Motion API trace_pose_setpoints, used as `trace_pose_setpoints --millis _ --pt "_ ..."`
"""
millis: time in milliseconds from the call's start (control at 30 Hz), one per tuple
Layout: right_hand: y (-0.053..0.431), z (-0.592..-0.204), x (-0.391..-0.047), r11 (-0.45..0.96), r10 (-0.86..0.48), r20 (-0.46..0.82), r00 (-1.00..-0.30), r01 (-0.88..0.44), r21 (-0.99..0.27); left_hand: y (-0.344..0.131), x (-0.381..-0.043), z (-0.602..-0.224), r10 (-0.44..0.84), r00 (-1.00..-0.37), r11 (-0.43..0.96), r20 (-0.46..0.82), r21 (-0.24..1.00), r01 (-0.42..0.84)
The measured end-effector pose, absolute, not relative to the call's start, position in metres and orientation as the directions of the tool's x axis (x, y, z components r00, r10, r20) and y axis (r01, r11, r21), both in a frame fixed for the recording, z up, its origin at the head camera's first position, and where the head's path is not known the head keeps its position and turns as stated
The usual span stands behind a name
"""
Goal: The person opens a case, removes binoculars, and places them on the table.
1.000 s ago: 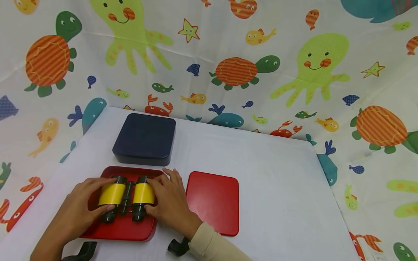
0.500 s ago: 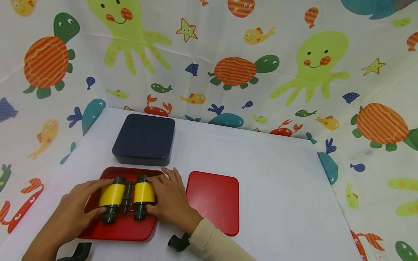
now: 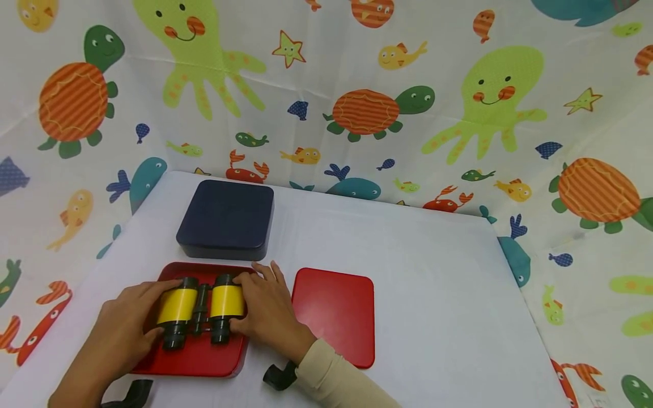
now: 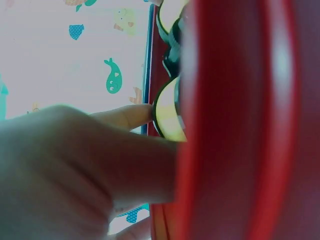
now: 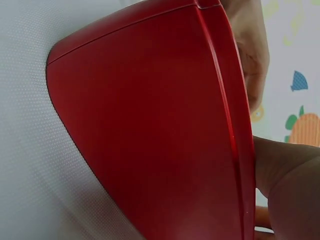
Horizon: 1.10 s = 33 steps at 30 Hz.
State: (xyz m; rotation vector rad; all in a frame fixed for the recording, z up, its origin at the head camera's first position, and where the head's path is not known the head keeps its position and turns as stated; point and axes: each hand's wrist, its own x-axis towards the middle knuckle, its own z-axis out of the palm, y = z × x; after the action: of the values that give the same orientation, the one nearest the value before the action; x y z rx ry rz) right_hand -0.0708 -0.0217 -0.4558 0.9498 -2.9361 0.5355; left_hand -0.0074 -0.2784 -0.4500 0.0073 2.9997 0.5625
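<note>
A pair of yellow and black binoculars (image 3: pixel 228 300) lies in the shallow red tin (image 3: pixel 196 362), its two barrels side by side. My left hand (image 3: pixel 119 328) holds the left barrel, index finger at its far end and thumb at the near end. On the right barrel, my right hand (image 3: pixel 270 311) has the same kind of grip, with other fingers spread over the tin's right rim. In the left wrist view, the tin's wall (image 4: pixel 235 125) hides much of the binoculars (image 4: pixel 167 110). The right wrist view shows the tin's outer side (image 5: pixel 145 115) and my right thumb (image 5: pixel 275 160) behind its rim.
A dark navy box (image 3: pixel 227 218) stands just behind the tin. To the right lies a flat red lid (image 3: pixel 334 317) on the white table (image 3: pixel 433 306). Black curved pieces (image 3: pixel 279 377) show by the wrists. A sea-animal print cloth (image 3: pixel 306 79) hangs around the table.
My left thumb has slid off the top of the left barrel to its outer side. The binoculars stay in the tin, and the right hand keeps its grip.
</note>
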Motion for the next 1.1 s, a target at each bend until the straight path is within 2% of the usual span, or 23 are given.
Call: trace_pose_setpoints --millis 267,567,833,1100 --pt "-0.014 -0.454 -0.071 0.713 -0.587 0.189 -0.787 -0.613 -0.339 -0.28 -0.004 -0.439 0.008 -0.996 0.933 -0.093 0.359 -0.026" --pt "-0.005 -0.433 -0.07 0.668 -0.589 0.229 -0.775 -0.627 -0.402 -0.281 -0.001 -0.416 0.017 -0.997 0.939 -0.08 0.343 -0.012" --pt "0.015 -0.414 -0.068 0.553 -0.587 0.247 -0.771 -0.604 -0.574 -0.274 0.0 -0.403 0.046 -0.998 0.9 -0.048 0.435 0.021" --pt "0.043 -0.408 -0.066 0.503 -0.554 0.264 -0.79 -0.57 -0.65 -0.257 -0.002 -0.396 0.09 -0.996 0.856 -0.005 0.511 0.074"
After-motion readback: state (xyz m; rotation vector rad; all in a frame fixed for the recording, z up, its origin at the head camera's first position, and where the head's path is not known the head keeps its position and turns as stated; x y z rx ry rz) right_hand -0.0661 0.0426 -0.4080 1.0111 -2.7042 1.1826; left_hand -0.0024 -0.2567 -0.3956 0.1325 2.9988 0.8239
